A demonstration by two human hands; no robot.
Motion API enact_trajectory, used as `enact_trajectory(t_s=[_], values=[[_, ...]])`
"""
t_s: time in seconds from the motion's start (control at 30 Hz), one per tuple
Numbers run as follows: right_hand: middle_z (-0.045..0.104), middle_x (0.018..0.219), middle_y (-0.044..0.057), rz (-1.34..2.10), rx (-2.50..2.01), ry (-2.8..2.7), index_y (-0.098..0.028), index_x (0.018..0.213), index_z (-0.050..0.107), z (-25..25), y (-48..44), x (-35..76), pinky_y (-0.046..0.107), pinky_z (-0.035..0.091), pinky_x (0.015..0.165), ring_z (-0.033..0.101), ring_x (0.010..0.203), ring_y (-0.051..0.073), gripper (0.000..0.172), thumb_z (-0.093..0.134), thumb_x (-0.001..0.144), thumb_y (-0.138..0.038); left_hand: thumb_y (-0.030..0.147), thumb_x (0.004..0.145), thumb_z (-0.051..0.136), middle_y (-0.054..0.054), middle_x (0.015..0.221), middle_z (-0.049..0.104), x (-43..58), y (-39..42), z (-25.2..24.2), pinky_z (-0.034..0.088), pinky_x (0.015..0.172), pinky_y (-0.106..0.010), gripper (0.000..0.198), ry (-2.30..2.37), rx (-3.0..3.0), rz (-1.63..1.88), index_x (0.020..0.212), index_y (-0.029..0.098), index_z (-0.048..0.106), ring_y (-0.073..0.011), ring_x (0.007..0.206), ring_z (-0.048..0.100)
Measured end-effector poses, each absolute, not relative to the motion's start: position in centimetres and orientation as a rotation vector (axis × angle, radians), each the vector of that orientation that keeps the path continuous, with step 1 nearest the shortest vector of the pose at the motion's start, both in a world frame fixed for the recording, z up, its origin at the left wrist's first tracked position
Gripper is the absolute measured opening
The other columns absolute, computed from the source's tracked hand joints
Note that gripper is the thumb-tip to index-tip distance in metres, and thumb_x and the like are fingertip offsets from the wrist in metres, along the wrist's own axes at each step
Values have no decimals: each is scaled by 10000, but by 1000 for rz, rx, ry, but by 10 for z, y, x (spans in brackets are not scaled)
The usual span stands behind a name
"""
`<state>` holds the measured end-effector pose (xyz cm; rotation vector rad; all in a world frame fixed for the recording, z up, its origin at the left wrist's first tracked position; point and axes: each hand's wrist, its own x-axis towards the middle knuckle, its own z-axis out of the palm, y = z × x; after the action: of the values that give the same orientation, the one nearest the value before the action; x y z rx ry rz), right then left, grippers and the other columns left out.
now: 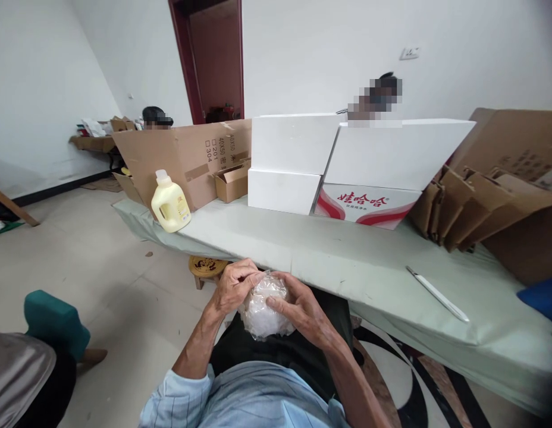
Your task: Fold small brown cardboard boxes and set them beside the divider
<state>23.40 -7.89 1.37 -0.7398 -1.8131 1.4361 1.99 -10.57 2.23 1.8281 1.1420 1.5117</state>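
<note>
Plain white walls (325,53) close the room, with a dark red door frame (187,59) at the back and a white socket (410,53) high on the right; the light is soft and even. The floor (102,261) is pale tile, and a small round wooden stool (207,267) stands on it by the bench's edge. The long bench (347,255), under a pale green cloth, carries cardboard boxes (182,157) and white boxes (294,142); a low table (93,142) stands by the far left wall.

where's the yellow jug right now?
Head view, left of centre: the yellow jug stands upright at the left end of the cloth-covered table, right in front of the large brown cardboard box.
</note>
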Motion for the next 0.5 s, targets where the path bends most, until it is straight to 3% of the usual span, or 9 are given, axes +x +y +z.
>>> enact_trajectory(t_s=[0.13, 0.23, 0.4, 0.5], values=[[706, 1237, 70, 1265, -837, -1737, -220, 1375, 629, 2, -78, 232, 353, 519, 925, 642, 1062, 255, 614, 770, 905, -590, 389, 1060, 630, -27, 725, 594, 33, -107, 23, 428, 653, -291, 435, 1291, 1816, 1769, 697, 183, 753, -158, 684, 556], [720, 1194, 65, 1224, -821, -1736, -215, 1357, 642, -2, -76, 235, 336, 521, 898, 645, 1031, 241, 560, 727, 951, -592, 402, 1051, 631, -26, 745, 598, 32, -107, 22, 436, 661, -288, 419, 1339, 1781, 1782, 718, 185, 764, -158, 693, 558], [744, 1166, 56, 1316, -779, -1816, -221, 1317, 692, 9, -72, 238, 340, 537, 899, 662, 1036, 244, 501, 739, 957, -566, 487, 985, 680, -36, 838, 664, 21, -105, 23, 438, 656, -273, 354, 1252, 1691, 1448, 1025, 175, 843, -168, 735, 579], [757, 1199, 69, 1331, -755, -1851, -213, 1284, 722, 16, -68, 236, 369, 551, 963, 676, 1095, 266, 504, 741, 947, -587, 494, 981, 671, -9, 723, 547, 22, -100, 23, 377, 606, -270, 413, 1268, 1738, 1376, 745, 168, 765, -146, 664, 491]])
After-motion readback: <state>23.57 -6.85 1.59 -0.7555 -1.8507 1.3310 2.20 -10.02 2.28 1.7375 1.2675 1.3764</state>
